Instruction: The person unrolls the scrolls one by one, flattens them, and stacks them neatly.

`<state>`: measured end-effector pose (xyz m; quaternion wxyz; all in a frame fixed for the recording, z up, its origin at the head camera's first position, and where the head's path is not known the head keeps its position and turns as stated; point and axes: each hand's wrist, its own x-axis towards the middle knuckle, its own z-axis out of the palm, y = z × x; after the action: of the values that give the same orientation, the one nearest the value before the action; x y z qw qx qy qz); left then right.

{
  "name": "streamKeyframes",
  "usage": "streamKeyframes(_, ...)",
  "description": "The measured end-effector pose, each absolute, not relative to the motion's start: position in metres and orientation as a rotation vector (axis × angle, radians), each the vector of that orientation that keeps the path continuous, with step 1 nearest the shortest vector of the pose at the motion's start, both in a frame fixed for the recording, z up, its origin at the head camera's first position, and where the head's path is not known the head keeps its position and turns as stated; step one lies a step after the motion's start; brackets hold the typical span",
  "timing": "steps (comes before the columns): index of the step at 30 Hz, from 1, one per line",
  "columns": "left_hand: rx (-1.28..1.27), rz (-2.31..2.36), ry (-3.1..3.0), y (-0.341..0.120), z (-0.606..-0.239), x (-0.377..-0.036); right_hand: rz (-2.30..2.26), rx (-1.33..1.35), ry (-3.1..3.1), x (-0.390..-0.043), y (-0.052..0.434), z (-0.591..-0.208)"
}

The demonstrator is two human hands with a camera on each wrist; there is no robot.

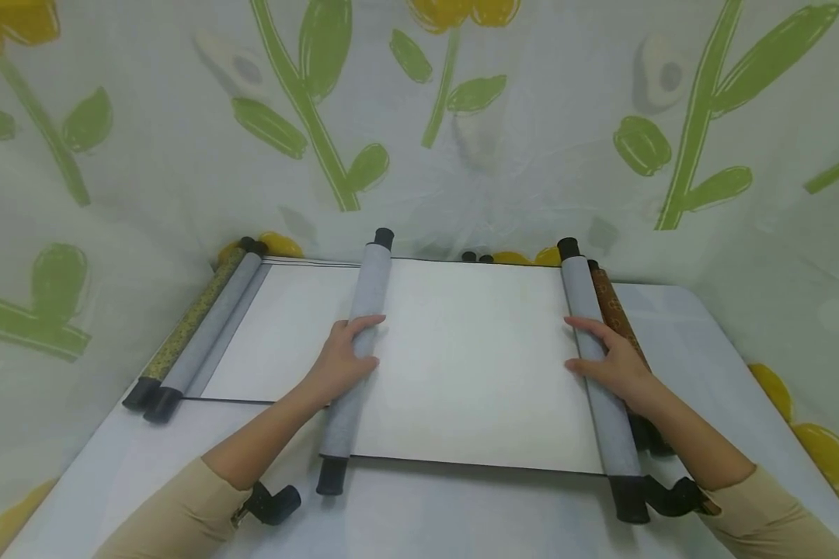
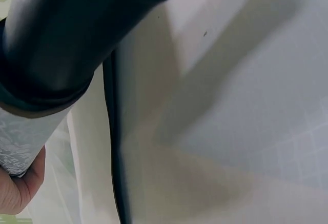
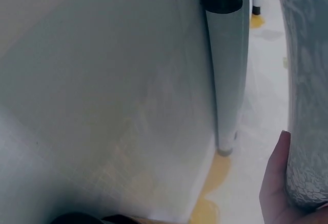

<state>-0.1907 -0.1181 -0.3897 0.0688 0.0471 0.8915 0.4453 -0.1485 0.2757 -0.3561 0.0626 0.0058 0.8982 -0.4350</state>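
A hanging scroll lies partly unrolled, its blank white sheet [image 1: 468,357] stretched between two grey patterned rolls with black end knobs. My left hand [image 1: 342,361] grips the left roll [image 1: 372,283], thumb and fingers round its middle. On the other side my right hand [image 1: 618,369] holds the right roll [image 1: 615,446] the same way. In the left wrist view the black knob [image 2: 66,39] looms close, with part of the left hand [image 2: 23,190] beyond it. Fingers of the right hand [image 3: 277,188] curl round the grey roll [image 3: 312,80] in the right wrist view.
Left of the scroll lies another white sheet [image 1: 287,310], beside a grey roll [image 1: 217,326] and a yellow-green patterned roll [image 1: 192,318]. A brown patterned roll [image 1: 618,307] lies by the right hand. The white table [image 1: 489,520] meets a flower-print curtain [image 1: 545,171] behind.
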Motion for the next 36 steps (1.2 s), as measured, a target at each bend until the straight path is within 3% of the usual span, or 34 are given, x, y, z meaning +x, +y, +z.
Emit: streamKeyframes(36, 0.195, 1.253, 2.764, -0.136, -0.389, -0.197, -1.304, 0.019, 2.749, -0.152, 0.289, -0.360)
